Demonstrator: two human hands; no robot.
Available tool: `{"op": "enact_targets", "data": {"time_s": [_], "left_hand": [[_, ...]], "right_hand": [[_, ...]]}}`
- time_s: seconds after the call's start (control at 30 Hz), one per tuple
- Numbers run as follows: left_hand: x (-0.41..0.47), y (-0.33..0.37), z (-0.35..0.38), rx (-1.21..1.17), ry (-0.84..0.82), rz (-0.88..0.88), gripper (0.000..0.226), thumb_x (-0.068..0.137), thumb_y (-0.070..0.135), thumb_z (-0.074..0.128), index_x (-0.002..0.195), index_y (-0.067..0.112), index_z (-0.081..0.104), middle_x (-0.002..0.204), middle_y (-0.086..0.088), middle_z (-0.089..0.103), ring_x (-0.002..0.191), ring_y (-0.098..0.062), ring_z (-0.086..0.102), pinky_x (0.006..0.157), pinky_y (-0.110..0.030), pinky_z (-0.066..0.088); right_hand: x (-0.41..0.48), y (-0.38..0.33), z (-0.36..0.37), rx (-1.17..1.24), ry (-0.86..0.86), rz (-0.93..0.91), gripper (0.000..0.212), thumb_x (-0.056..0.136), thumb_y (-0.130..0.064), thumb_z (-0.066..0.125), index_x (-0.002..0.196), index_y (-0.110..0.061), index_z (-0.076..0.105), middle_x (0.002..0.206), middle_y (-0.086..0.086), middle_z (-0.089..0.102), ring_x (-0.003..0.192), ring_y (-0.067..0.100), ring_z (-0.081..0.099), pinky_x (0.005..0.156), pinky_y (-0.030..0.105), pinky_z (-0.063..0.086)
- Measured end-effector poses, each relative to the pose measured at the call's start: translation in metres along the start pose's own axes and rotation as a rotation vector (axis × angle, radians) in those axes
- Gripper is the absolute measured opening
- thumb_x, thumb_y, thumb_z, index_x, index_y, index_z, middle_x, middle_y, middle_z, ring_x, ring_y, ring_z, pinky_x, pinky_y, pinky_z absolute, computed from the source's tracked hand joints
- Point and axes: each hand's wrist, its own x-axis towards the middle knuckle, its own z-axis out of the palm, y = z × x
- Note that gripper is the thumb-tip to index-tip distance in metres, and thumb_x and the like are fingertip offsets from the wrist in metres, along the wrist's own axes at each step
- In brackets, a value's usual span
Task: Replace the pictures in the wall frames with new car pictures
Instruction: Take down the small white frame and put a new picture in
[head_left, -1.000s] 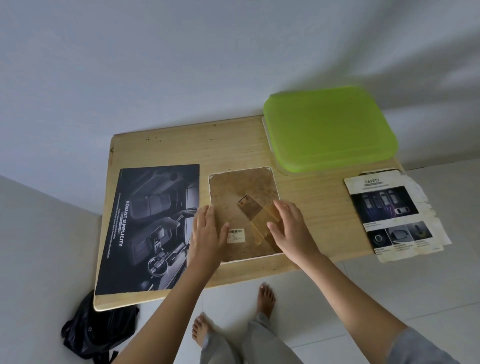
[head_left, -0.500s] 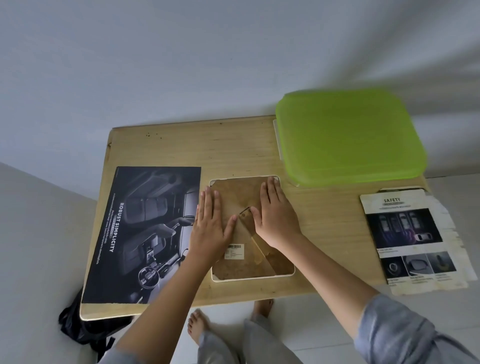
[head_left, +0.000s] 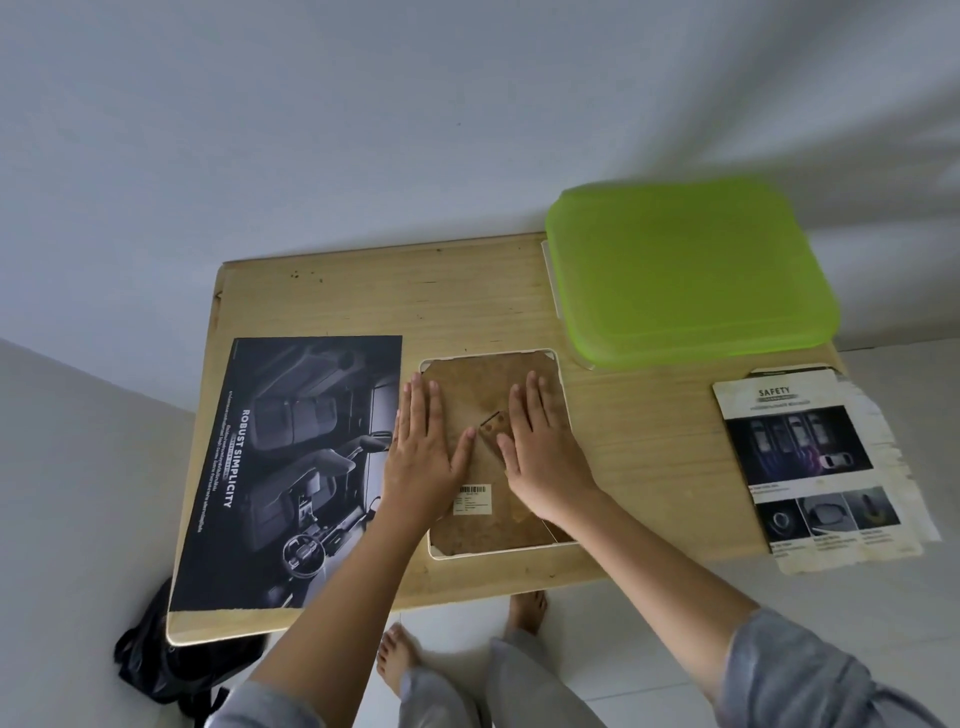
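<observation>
A white picture frame (head_left: 496, 553) lies face down in the middle of the wooden table (head_left: 415, 291), its brown backing board (head_left: 478, 530) up, with a barcode sticker (head_left: 472, 499) and a folding stand flap (head_left: 493, 423). My left hand (head_left: 423, 447) presses flat on the board's left side, fingers spread. My right hand (head_left: 543, 449) lies flat on the right side, beside the flap. A dark car-interior picture (head_left: 291, 467) reading "ROBUST SIMPLICITY" lies left of the frame. A worn "SAFETY" car leaflet (head_left: 810, 462) hangs over the table's right edge.
A green plastic lid or box (head_left: 691, 270) sits at the table's back right corner against the white wall. A black bag (head_left: 156, 660) lies on the floor under the table's left front corner. My bare feet (head_left: 524, 608) stand on the tiled floor.
Both hands slid up from the frame's lower half and flattened onto the backing board. The stand flap, held raised by my right hand a second ago, now lies down.
</observation>
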Motion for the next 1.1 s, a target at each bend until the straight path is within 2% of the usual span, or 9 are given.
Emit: {"op": "enact_targets", "data": {"time_s": [0.13,0.47,0.63,0.73,0.8,0.87,0.93,1.03,1.1], "left_hand": [[0.001,0.0,0.001,-0.01,-0.007,-0.004,0.081,0.084,0.066,0.006,0.144,0.015,-0.014,0.154,-0.003,-0.02,0.142,-0.016,-0.021,0.113,-0.026,-0.012],[0.0,-0.001,0.0,0.021,-0.036,-0.011,0.081,0.084,0.064,0.005,0.147,0.014,-0.012,0.153,-0.003,-0.024,0.141,-0.016,-0.023,0.114,-0.028,-0.011],[-0.002,0.003,-0.007,0.006,-0.077,-0.045,0.083,0.083,0.066,0.005,0.146,0.015,-0.012,0.154,-0.006,-0.021,0.139,-0.015,-0.024,0.114,-0.029,-0.011],[-0.013,0.009,-0.012,-0.024,-0.099,-0.078,0.073,0.095,0.055,0.023,0.148,0.015,-0.007,0.156,-0.007,-0.016,0.142,-0.018,-0.019,0.114,-0.03,-0.008],[-0.026,0.011,-0.013,-0.052,-0.092,-0.082,0.07,0.096,0.049,0.028,0.148,0.015,-0.005,0.156,-0.006,-0.015,0.143,-0.019,-0.016,0.115,-0.032,-0.003],[-0.042,0.013,-0.012,-0.082,-0.1,-0.106,0.07,0.096,0.049,0.029,0.148,0.017,-0.005,0.156,-0.004,-0.015,0.144,-0.02,-0.011,0.117,-0.038,0.011],[-0.055,0.014,-0.01,-0.115,-0.115,-0.13,0.068,0.097,0.047,0.029,0.148,0.019,-0.005,0.157,-0.001,-0.015,0.145,-0.02,-0.005,0.114,-0.043,0.022],[-0.063,0.016,-0.004,-0.168,-0.123,-0.121,0.066,0.097,0.046,0.025,0.148,0.018,-0.005,0.157,-0.003,-0.012,0.145,-0.021,-0.003,0.116,-0.045,0.019],[-0.061,0.017,-0.001,-0.173,-0.118,-0.139,0.067,0.096,0.046,0.024,0.148,0.017,-0.005,0.157,-0.005,-0.012,0.145,-0.024,0.0,0.116,-0.045,0.019]], "right_hand": [[-0.024,-0.004,0.017,-0.008,0.096,0.024,0.061,0.094,-0.039,0.023,0.142,-0.001,0.027,0.151,0.017,0.024,0.141,0.027,0.02,0.114,0.039,0.014],[-0.024,-0.005,0.017,-0.026,0.106,0.025,0.061,0.094,-0.039,0.022,0.143,-0.003,0.025,0.153,0.014,0.021,0.142,0.024,0.016,0.113,0.037,0.01],[-0.024,-0.003,0.013,0.029,0.075,-0.002,0.073,0.092,-0.052,-0.001,0.146,-0.006,0.015,0.156,0.011,0.008,0.143,0.02,0.001,0.116,0.032,-0.002],[-0.023,0.0,0.003,0.163,0.033,-0.033,0.069,0.091,-0.049,0.011,0.147,-0.009,0.009,0.157,0.007,-0.003,0.143,0.015,-0.01,0.117,0.031,-0.005],[-0.027,0.002,-0.005,0.291,0.063,0.001,0.059,0.097,-0.036,0.031,0.146,-0.007,0.015,0.157,0.007,0.004,0.144,0.017,-0.001,0.117,0.029,0.003],[-0.035,0.005,-0.007,0.383,0.183,0.103,0.056,0.096,-0.023,0.042,0.144,-0.004,0.021,0.155,0.01,0.014,0.144,0.021,0.009,0.117,0.029,0.009],[-0.043,0.005,-0.005,0.457,0.211,0.242,0.057,0.095,-0.019,0.044,0.144,-0.002,0.02,0.154,0.012,0.015,0.143,0.021,0.009,0.118,0.03,0.01],[-0.051,-0.002,-0.001,0.526,0.159,0.325,0.058,0.096,-0.019,0.042,0.145,-0.003,0.016,0.155,0.011,0.015,0.143,0.021,0.008,0.114,0.026,0.007],[-0.052,-0.007,-0.002,0.575,0.187,0.369,0.059,0.094,-0.017,0.047,0.144,-0.004,0.021,0.15,0.011,0.024,0.14,0.023,0.016,0.112,0.027,0.016]]}}
